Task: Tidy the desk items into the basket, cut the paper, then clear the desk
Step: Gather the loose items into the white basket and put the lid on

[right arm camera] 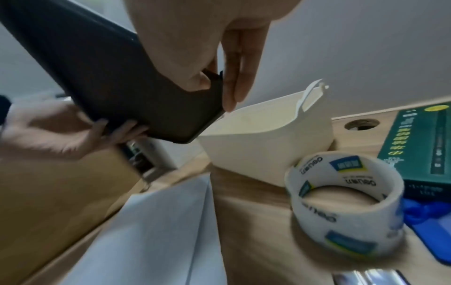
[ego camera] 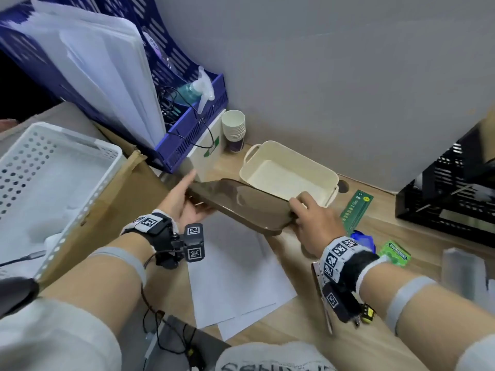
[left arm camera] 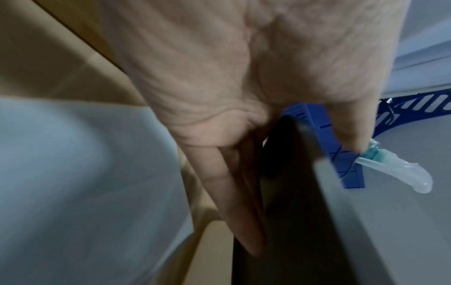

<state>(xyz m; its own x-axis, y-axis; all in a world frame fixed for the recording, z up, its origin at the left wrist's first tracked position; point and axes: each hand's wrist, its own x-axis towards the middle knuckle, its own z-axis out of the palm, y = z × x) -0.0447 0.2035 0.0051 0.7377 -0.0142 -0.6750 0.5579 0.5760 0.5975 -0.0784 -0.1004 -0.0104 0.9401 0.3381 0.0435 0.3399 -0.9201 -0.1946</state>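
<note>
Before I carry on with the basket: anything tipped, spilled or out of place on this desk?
Nothing is spilled or broken. The brown lid is off the cream basket, held tilted between the left hand and right hand. Two white sheets lie overlapping and askew. The tape roll sits flat.

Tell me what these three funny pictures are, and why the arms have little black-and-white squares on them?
No robot here: a person wears three cameras. The big picture comes from one on their head, looking down at the desk. The other two come from wrist cameras, so the hands look huge and blurry. The squares are markers on the wristbands holding those cameras.

The left hand and the right hand together hold a dark brown lid, tilted above the desk. Behind it sits a cream basket, empty inside. On the wooden desk lie white paper sheets, a tape roll, a green box and a small green packet.
</note>
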